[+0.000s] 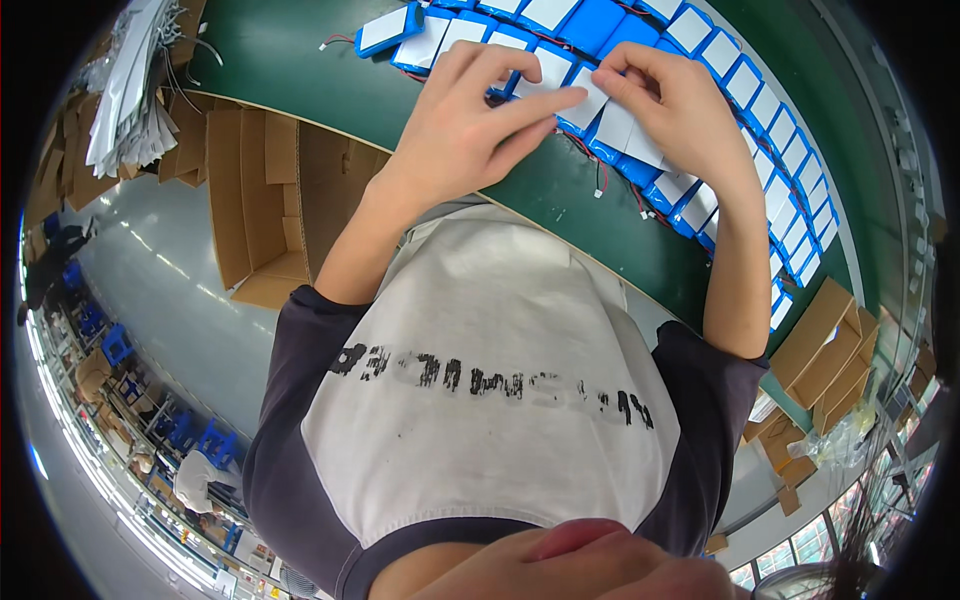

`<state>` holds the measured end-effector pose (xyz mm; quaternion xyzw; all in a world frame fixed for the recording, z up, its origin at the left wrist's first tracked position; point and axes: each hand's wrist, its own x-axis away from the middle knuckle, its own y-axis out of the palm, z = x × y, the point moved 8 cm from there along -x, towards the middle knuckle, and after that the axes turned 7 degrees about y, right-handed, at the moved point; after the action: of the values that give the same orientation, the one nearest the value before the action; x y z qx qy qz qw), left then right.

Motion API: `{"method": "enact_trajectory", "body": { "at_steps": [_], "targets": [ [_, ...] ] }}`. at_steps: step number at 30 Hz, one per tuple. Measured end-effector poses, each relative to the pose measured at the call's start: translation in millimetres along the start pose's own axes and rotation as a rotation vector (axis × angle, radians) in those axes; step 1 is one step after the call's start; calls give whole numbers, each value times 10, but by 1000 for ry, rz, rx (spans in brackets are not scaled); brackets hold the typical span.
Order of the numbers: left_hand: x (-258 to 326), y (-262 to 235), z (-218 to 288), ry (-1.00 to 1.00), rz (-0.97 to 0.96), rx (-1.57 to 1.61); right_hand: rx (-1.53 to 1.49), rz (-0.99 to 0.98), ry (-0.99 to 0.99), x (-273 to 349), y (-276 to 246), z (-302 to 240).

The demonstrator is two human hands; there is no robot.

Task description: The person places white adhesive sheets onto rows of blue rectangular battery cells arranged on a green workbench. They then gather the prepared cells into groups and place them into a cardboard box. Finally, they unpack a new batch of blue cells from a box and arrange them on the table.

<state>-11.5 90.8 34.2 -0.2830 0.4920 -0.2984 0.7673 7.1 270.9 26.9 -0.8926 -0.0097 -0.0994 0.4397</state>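
Note:
Rows of flat blue battery packs [597, 26] lie on a green table, many with a white rectangular label on top and thin red and black leads. My left hand [470, 120] is over the near row, its fingers apart and nothing visible in them. The index finger points right, toward my right hand [675, 115]. That hand is closed, thumb and index finger pinched near a labelled pack. A white label strip [630, 137] extends from under its curled fingers across the blue packs. The fingers partly hide where the strip is held.
One loose pack [388, 32] lies tilted at the row's left end. An open cardboard box [255, 200] stands left of the green tabletop [560, 205], another carton [825, 350] at the right. White strips [135, 100] hang in a bundle at far left. Small lead connectors stick out along the near row.

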Motion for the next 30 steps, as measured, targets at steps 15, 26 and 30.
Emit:
{"method": "enact_trajectory", "body": {
  "at_steps": [15,26,30],
  "targets": [
    [-246,147,131,128,-131,-116,-219,292,-11,212,-846,134],
    [-407,-38,-214,-25,135,-158,-284,205,-109,-564,-297,-77],
    [-426,43,-149,-11,21,-226,-183,179,-66,-586,-273,-97]
  ]
}}
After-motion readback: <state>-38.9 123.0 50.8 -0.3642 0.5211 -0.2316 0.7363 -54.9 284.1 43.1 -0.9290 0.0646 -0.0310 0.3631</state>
